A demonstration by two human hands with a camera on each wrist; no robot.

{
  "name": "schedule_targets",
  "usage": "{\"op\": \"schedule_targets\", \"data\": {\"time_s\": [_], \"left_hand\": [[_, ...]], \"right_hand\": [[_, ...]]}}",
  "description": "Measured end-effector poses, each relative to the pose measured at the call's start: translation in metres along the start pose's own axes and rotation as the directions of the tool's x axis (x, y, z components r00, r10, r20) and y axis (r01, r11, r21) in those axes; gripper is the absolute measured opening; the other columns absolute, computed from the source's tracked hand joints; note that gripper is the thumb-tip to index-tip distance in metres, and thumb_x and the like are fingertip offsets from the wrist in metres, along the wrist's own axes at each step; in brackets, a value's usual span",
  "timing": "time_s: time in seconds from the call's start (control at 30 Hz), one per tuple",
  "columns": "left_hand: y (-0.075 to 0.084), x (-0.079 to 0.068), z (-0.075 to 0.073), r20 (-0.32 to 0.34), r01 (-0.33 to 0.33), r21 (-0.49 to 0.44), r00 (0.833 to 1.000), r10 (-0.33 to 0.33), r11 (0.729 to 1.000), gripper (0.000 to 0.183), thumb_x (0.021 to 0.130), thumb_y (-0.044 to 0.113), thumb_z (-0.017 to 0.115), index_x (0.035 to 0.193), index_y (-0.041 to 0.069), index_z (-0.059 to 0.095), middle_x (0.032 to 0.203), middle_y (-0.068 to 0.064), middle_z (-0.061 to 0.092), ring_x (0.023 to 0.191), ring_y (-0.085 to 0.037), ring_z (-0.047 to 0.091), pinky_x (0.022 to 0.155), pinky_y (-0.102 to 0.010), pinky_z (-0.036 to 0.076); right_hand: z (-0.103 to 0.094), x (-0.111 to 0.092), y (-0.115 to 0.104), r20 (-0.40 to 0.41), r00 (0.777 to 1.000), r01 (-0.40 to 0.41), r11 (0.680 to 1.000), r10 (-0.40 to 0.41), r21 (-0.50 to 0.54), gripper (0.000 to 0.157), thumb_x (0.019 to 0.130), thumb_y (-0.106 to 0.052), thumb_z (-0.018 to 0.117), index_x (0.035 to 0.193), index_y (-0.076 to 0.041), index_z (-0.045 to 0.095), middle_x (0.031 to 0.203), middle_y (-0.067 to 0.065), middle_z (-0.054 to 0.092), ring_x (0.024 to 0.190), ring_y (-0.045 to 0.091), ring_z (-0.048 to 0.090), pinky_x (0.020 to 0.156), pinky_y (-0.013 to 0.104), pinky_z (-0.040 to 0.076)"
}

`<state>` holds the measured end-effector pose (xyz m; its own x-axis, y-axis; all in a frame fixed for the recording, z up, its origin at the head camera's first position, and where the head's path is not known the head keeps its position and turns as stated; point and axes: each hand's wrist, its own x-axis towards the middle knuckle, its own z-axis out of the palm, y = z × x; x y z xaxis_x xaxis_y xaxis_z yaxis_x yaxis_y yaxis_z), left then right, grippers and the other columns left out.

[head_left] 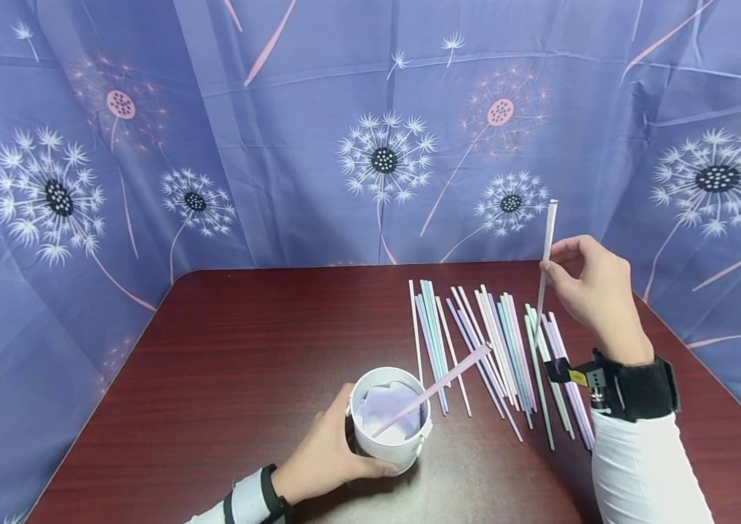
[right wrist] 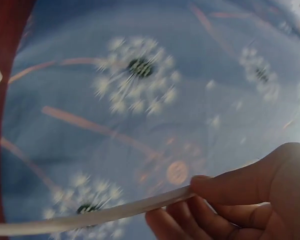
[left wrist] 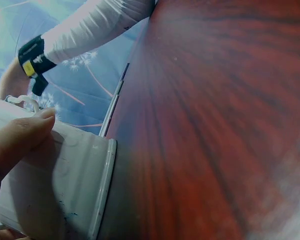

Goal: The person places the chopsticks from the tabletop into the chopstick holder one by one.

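Head view: white strip (head_left: 550, 227) pinched in the right hand (head_left: 596, 289), white cup (head_left: 405, 457) away to its left and nearer the body!
Right grip: thumb and fingertips closed on the strip around mid-length, long axis near upright, leaning slightly; the lower end hangs over the loose strips (head_left: 504, 353) on the worktop (head_left: 246, 349), contact impossible to tell. Left hand (head_left: 334, 451): its grip, opened to the cup's width, wraps the side; mouth up, that cup stands well apart from the white strip, a pink strip (head_left: 456, 372) leaning out toward the right hand.
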<state>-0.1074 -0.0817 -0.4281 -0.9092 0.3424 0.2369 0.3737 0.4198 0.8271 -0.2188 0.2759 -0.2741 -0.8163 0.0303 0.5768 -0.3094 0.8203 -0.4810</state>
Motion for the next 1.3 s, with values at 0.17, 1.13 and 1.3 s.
{"op": "schedule_targets", "data": {"time_s": [0.17,1.13,1.3], "left_hand": [[0.001,0.000,-0.001,0.006,0.017,-0.017,1.000,-0.017,1.000,0.095,0.056,0.051,0.091,0.134,0.033,0.041,0.119,0.010,0.063,0.107,-0.013,0.062,0.091,-0.034,0.047],[0.000,0.001,-0.001,-0.001,0.033,-0.005,0.999,-0.033,0.999,0.094,0.056,0.053,0.090,0.134,0.038,0.040,0.119,0.014,0.062,0.107,-0.011,0.061,0.092,-0.036,0.047],[0.000,0.000,0.000,0.002,0.021,0.003,1.000,-0.021,1.000,0.096,0.056,0.052,0.091,0.135,0.037,0.039,0.119,0.016,0.061,0.107,-0.009,0.060,0.091,-0.035,0.048]], "right_hand": [[-0.007,-0.010,-0.031,-0.091,0.993,0.084,0.993,-0.076,0.081,0.017,0.089,-0.012,0.067,0.104,-0.005,0.063,0.091,0.009,0.070,0.071,-0.015,0.050,0.069,0.017,0.037],[0.004,-0.065,-0.129,0.093,0.906,0.217,0.642,-0.412,0.735,0.030,0.082,0.017,0.065,0.105,0.000,0.057,0.097,0.011,0.068,0.087,0.016,0.068,0.069,0.029,0.058],[0.017,-0.069,-0.133,0.174,0.886,0.178,0.662,-0.429,0.728,0.032,0.083,0.014,0.067,0.106,-0.004,0.054,0.095,0.007,0.068,0.086,0.016,0.069,0.068,0.031,0.058]]}}
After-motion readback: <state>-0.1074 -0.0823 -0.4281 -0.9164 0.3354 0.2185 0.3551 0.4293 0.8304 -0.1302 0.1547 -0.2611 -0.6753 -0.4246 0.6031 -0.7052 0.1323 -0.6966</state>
